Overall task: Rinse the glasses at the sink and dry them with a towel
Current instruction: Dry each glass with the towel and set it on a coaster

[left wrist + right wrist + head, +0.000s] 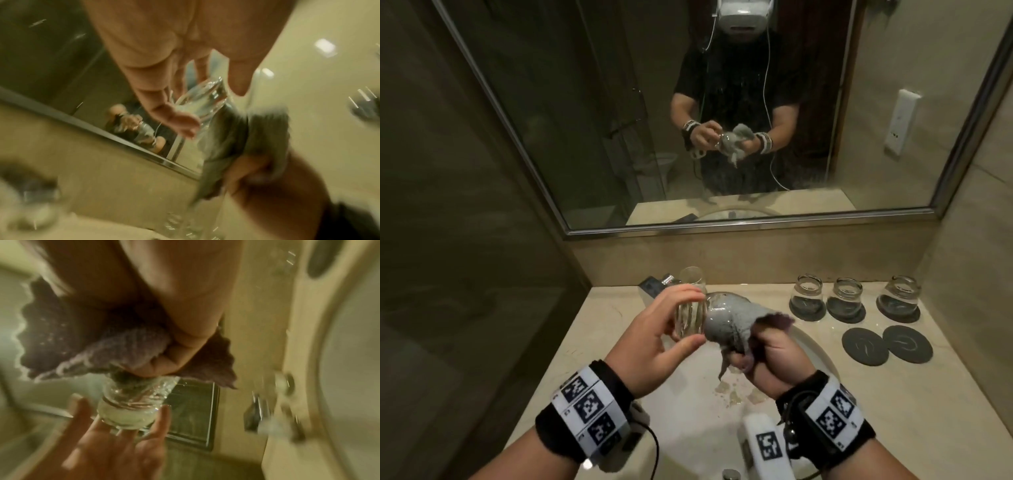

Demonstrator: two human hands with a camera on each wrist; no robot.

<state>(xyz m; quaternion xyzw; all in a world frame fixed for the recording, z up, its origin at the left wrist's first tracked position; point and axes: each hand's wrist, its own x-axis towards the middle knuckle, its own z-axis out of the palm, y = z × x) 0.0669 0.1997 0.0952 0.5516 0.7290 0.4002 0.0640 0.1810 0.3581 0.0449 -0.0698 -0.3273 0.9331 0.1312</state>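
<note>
Between the two hands, above the sink (822, 353), the glass (690, 320) lies sideways; the left hand (654, 339) curls fingers and thumb round its base end; the right hand (767, 356) clenches the grey towel (729, 320), bunched over the mouth end. Judgement: wet glass is slippery and fragile; hold the thick base, not the rim; the soft towel conforms. Beyond the fingertips, three glasses (845, 297) stand on coasters.

Bathroom: mirror (722, 102), sink (811, 346), toilet (664, 161)
</note>
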